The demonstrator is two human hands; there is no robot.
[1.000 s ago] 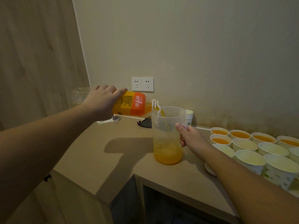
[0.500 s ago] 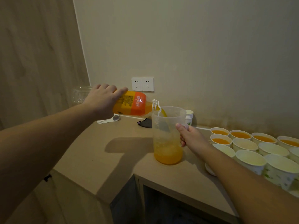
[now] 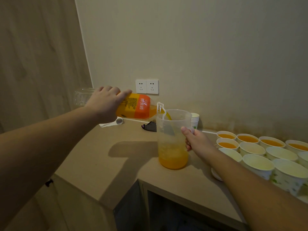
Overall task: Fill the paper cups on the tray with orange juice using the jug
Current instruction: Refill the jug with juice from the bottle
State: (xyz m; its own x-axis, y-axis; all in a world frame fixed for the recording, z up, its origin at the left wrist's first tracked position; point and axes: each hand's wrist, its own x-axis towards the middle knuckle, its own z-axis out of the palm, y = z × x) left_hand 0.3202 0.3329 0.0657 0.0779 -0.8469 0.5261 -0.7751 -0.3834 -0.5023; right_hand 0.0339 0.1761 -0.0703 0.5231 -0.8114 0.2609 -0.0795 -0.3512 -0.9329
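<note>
Left hand: my left hand (image 3: 106, 104) sits left of centre in the frame, fingers curled over the top of the juice bottle (image 3: 133, 106) and clamped on its middle.
Bottle: I see it lying nearly level, clear base toward the left edge of the frame, neck over the jug's rim; the orange label faces me and juice fills the neck end.
Pour: a thin orange stream (image 3: 168, 115) runs from the neck into the jug.
Right hand: my right hand (image 3: 197, 141) is just right of centre, fingers wrapped round the jug's handle, thumb on top.
Jug: the clear plastic jug (image 3: 173, 139) stands upright on the counter (image 3: 103, 164) at frame centre, orange juice in roughly its bottom third, its flip lid standing open at the rim.
Paper cups: the paper cups (image 3: 257, 165) crowd the right side of the frame; I count five in the far rows holding juice, the nearer ones showing pale insides.
Tray: I can make out only a white edge (image 3: 216, 175) under the nearest cups.
Behind the jug: a stack of spare cups (image 3: 195, 120), a dark crumpled item (image 3: 150, 126), a bottle cap (image 3: 119, 121) on white paper, and a double wall socket (image 3: 147, 86) above.
</note>
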